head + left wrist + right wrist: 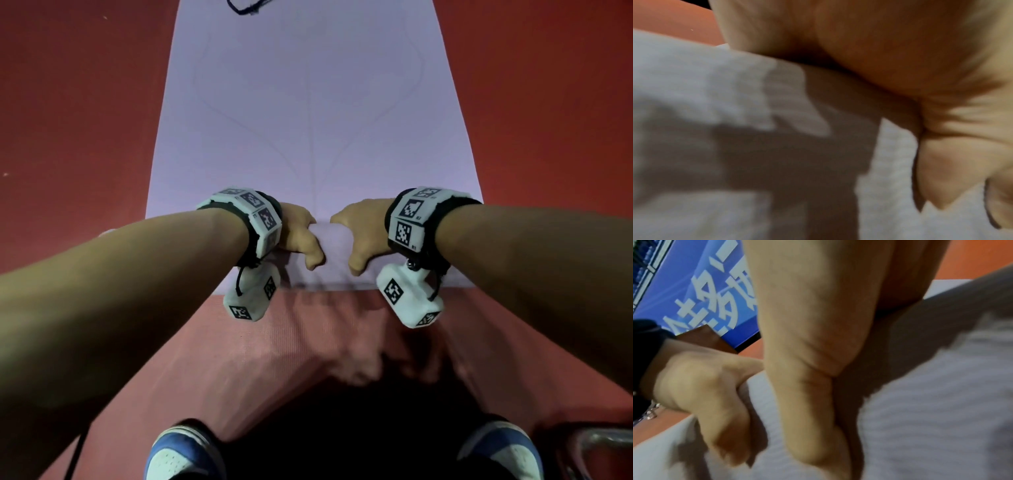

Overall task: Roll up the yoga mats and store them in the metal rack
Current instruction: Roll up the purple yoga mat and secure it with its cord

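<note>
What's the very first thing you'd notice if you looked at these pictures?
First, the big pale purple yoga mat stretched out up the middle of the red floor. Next, the left hand and right hand, side by side, gripping the mat's rolled near end. White wrist bands with black square patterns stand out too.

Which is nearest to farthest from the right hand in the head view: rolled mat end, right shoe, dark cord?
1. Rolled mat end: under the right hand, gripped.
2. Right shoe: bottom edge, behind the hand.
3. Dark cord: top edge, at the mat's far end.
</note>
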`<state>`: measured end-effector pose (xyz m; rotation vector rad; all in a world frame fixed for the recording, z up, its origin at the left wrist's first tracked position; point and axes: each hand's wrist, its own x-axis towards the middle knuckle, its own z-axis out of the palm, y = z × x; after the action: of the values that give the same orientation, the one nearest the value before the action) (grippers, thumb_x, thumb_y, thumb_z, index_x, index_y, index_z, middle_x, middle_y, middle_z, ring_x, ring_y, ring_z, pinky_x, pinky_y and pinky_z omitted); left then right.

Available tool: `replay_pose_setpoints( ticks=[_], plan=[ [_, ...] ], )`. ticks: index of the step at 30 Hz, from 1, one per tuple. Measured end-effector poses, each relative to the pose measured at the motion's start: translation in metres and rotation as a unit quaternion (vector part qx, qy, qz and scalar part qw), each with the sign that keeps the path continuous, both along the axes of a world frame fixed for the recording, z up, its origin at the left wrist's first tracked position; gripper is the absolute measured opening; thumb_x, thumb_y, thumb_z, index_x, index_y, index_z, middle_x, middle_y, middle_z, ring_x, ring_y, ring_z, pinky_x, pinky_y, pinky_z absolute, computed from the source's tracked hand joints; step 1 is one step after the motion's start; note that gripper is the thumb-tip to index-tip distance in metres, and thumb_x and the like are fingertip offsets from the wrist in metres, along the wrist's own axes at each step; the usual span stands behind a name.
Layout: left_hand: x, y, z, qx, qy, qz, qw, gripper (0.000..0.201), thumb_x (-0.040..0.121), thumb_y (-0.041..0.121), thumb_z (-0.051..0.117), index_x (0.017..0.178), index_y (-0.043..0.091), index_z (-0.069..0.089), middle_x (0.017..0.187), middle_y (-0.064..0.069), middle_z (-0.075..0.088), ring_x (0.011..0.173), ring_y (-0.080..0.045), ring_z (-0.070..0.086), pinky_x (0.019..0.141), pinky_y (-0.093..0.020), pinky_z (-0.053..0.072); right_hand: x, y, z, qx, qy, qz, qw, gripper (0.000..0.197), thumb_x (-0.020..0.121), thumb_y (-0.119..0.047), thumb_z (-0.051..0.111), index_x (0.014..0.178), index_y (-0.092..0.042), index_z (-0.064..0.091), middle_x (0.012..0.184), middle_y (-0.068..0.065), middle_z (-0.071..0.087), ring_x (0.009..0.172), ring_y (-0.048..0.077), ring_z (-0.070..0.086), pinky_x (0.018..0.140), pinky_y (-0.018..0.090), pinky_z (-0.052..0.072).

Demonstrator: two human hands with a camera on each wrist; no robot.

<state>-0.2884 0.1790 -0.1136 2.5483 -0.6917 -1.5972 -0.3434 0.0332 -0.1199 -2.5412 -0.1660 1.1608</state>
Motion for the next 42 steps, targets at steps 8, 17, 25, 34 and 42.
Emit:
replay_pose_setpoints(
  ticks=[8, 17, 25, 34, 42],
  plan=[
    [-0.022, 0.006, -0.024, 0.023, 0.07, -0.046, 0.996, 0.061, 0.059, 0.037, 0.084, 0.114, 0.024, 0.06, 0.111, 0.0, 0.067, 0.102, -0.022, 0.064, 0.093, -0.042, 0.054, -0.021, 0.0, -0.014, -0.023, 0.152, 0.035, 0.988, 0.067, 0.052, -0.046, 0.089, 0.112, -0.035, 0.062, 0.102, -0.011, 0.071, 0.094, 0.016, 0.068, 0.089, 0.037, 0.055],
    [0.01, 0.004, -0.019, -0.124, -0.154, -0.039, 0.979, 0.018, 0.088, 0.021, 0.066, 0.106, 0.022, 0.064, 0.097, 0.003, 0.058, 0.089, -0.018, 0.053, 0.076, -0.021, 0.035, 0.01, -0.031, -0.007, -0.006, -0.111, -0.099, 0.989, 0.033, 0.073, -0.036, 0.081, 0.099, -0.023, 0.063, 0.087, -0.008, 0.054, 0.089, 0.018, 0.052, 0.076, 0.024, 0.038],
    [0.01, 0.001, -0.018, -0.059, -0.179, -0.068, 0.98, 0.029, 0.086, 0.059, 0.051, 0.101, 0.035, 0.058, 0.107, 0.0, 0.065, 0.1, -0.027, 0.06, 0.092, -0.04, 0.05, -0.018, -0.001, -0.006, -0.107, -0.056, 0.067, 0.99, 0.107, 0.047, -0.067, 0.083, 0.13, -0.021, 0.033, 0.116, 0.001, 0.047, 0.104, 0.025, 0.052, 0.084, 0.039, 0.046],
    [0.0, 0.01, -0.002, -0.026, -0.08, -0.096, 0.992, 0.091, 0.055, 0.071, 0.08, 0.131, 0.041, 0.041, 0.113, 0.013, 0.061, 0.105, -0.016, 0.057, 0.095, -0.036, 0.046, 0.0, -0.005, -0.002, -0.035, -0.005, -0.001, 0.999, 0.095, 0.05, -0.05, 0.086, 0.124, -0.031, 0.03, 0.092, -0.009, 0.059, 0.087, 0.02, 0.063, 0.081, 0.039, 0.054],
    [-0.012, 0.015, -0.006, -0.025, -0.133, -0.085, 0.987, 0.095, 0.053, 0.077, 0.075, 0.131, 0.035, 0.041, 0.109, 0.008, 0.061, 0.1, -0.018, 0.06, 0.089, -0.039, 0.051, -0.001, -0.004, -0.004, 0.009, 0.013, -0.014, 1.0, 0.115, 0.047, -0.058, 0.088, 0.138, -0.036, 0.021, 0.112, -0.01, 0.061, 0.1, 0.018, 0.062, 0.094, 0.041, 0.05]
  ],
)
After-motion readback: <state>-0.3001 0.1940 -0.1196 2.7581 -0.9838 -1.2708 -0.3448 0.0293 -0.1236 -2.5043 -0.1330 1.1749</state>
